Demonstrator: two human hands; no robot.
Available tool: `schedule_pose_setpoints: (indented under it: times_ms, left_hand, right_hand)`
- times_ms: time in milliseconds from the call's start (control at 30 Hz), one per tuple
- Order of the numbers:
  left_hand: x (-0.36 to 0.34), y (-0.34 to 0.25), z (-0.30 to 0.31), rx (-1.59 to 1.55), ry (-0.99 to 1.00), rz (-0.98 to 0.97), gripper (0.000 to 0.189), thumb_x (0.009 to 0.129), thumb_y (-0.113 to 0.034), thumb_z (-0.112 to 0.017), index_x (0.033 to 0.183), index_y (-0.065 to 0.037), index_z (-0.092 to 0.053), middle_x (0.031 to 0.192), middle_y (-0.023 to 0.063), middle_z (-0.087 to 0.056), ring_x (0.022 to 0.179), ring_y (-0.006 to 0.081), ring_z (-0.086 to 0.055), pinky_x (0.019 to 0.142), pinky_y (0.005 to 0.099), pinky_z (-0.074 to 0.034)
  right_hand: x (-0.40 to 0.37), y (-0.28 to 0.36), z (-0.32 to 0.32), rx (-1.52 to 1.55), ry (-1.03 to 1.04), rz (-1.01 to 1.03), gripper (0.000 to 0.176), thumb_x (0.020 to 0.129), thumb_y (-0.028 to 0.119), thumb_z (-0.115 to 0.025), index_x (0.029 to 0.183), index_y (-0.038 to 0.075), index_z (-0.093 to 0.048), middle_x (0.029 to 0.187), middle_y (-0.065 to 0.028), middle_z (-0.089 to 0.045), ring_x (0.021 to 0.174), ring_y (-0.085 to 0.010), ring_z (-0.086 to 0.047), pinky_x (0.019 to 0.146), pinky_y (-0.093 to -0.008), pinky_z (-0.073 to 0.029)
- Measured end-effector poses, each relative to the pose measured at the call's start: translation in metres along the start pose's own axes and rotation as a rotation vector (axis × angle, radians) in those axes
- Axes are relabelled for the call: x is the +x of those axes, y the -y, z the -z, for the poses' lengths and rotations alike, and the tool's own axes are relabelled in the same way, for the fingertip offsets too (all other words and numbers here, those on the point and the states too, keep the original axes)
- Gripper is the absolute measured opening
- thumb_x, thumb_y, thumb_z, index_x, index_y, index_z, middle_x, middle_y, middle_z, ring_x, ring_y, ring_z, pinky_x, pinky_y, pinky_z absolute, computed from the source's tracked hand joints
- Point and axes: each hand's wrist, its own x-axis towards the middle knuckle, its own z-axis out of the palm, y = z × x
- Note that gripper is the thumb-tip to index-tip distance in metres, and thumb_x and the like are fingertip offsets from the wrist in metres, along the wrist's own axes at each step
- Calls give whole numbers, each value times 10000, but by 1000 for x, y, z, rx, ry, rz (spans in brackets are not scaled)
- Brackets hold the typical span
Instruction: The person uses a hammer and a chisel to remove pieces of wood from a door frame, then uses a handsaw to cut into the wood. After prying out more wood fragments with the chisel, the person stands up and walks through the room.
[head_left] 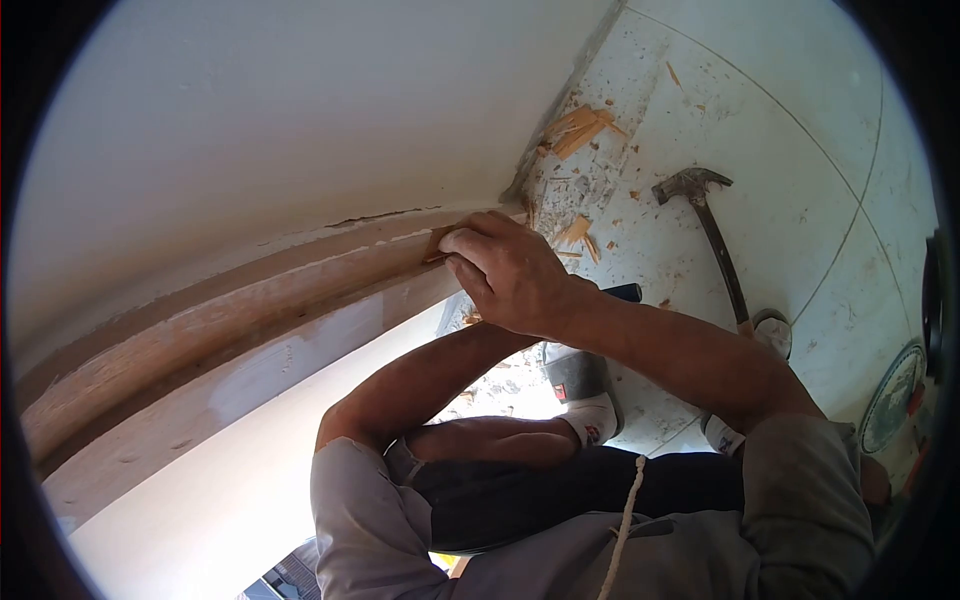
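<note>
My right hand [512,272] is closed at the lower end of a wooden door frame [250,290], its fingers bent and pressed together. A small reddish-brown piece of wood [436,246] shows at the fingertips, set against the frame's groove. Behind the right hand and forearm, my left hand is hidden; only the left forearm [430,375] shows, leading up to the same spot. The dark rounded end of a handle [625,292] sticks out past my right wrist. What tool it belongs to, and which hand has it, I cannot make out.
A claw hammer [716,235] lies on the tiled floor [800,200] at the right. Wood chips [580,130] and debris are scattered by the wall corner. My shoe [580,375] stands beneath my arms. A round rimmed object [893,397] is at the right edge.
</note>
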Motion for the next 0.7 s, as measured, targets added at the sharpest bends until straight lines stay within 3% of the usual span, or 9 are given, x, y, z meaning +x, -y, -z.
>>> schedule_pose_setpoints:
  times_ms: [100, 233, 400, 633, 700]
  left_hand:
    - [-1, 0, 1, 9, -1, -3, 423, 881, -335, -663, 1210, -83, -581, 1141, 166, -631, 1094, 288, -599, 958, 399, -457]
    - [-1, -1, 2, 20, 3, 5, 417, 882, -343, -658, 1202, -85, -590, 1128, 165, -638, 1078, 292, -606, 949, 404, -460]
    - [-1, -3, 5, 43, 17, -5, 411, 883, -354, -653, 1191, -87, -600, 1111, 162, -648, 1058, 297, -614, 939, 409, -463]
    - [-2, -6, 8, 53, 25, -4, 404, 884, -369, -645, 1176, -91, -615, 1088, 160, -661, 1030, 303, -625, 924, 417, -468]
    - [-2, -8, 9, 54, 19, -6, 403, 884, -373, -642, 1172, -92, -619, 1081, 159, -664, 1022, 305, -628, 920, 420, -469]
  right_hand:
    - [1, 6, -8, -18, -85, 81, 120, 872, 102, -614, 957, 19, -623, 874, -118, -594, 850, -301, -616, 757, -409, -525]
    - [9, 0, -9, -83, -54, 117, 100, 866, 101, -620, 928, 22, -618, 836, -113, -579, 818, -286, -618, 729, -399, -529]
    - [14, -2, -4, -212, -15, 306, 64, 825, 67, -623, 811, 34, -570, 785, -103, -542, 743, -260, -600, 636, -387, -518]
    - [15, -9, -5, -178, -98, 256, 55, 811, 37, -605, 816, 38, -551, 764, -94, -539, 713, -273, -594, 618, -391, -507]
    - [17, -27, 12, -207, -212, 91, 63, 816, 31, -600, 850, 33, -547, 785, -99, -556, 729, -295, -603, 637, -398, -510]
